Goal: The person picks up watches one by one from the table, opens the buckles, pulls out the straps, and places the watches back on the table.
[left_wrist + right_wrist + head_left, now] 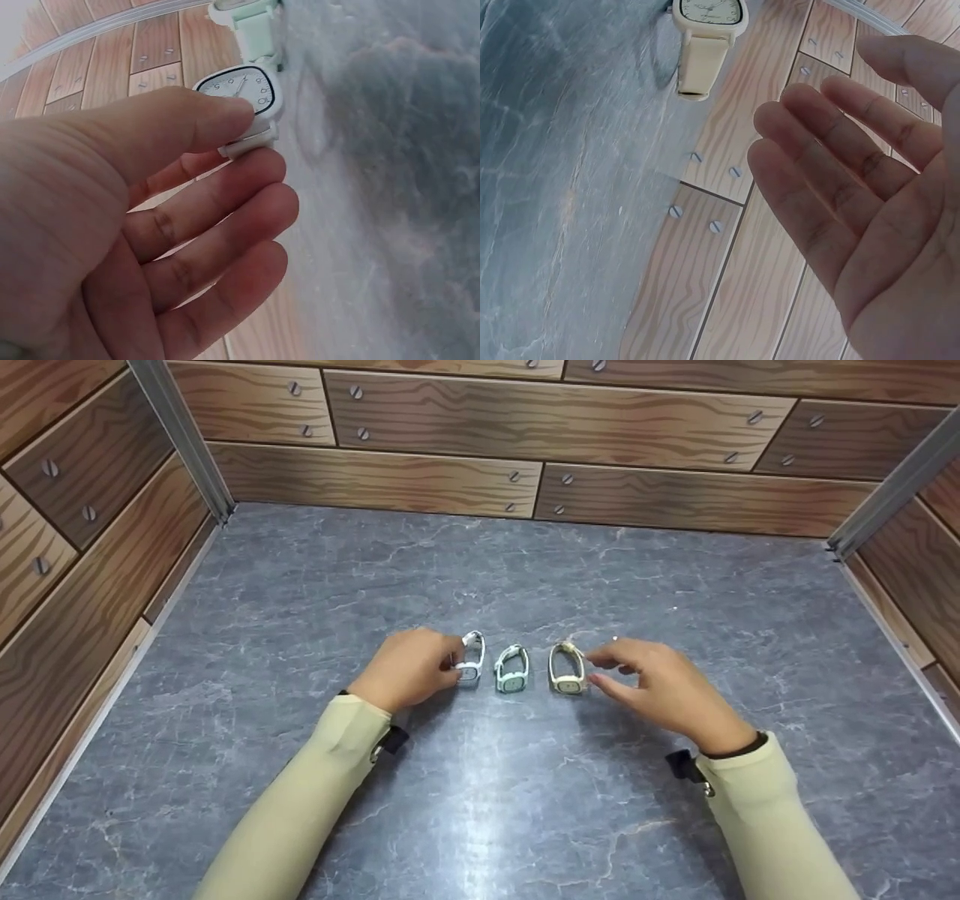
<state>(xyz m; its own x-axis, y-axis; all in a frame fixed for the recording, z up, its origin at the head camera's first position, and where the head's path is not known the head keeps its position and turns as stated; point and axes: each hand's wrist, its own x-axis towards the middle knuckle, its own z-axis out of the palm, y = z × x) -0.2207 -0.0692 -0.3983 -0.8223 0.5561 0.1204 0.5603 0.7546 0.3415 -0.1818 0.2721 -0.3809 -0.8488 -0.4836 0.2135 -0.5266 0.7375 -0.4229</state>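
Fingers and thumb of the left hand (412, 669) are pinching the white watch (469, 673) at its edge. The right hand (660, 690) is hovering just beside the cream watch (568, 685), its thumb and fingers parted. One mint-green watch (513, 682) is sitting between these two, making three watches in a row along the grey marbled surface (480, 574).

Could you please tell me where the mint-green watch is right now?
In the head view, the mint-green watch sits on the grey tabletop, between the white watch at left and the cream watch at right.
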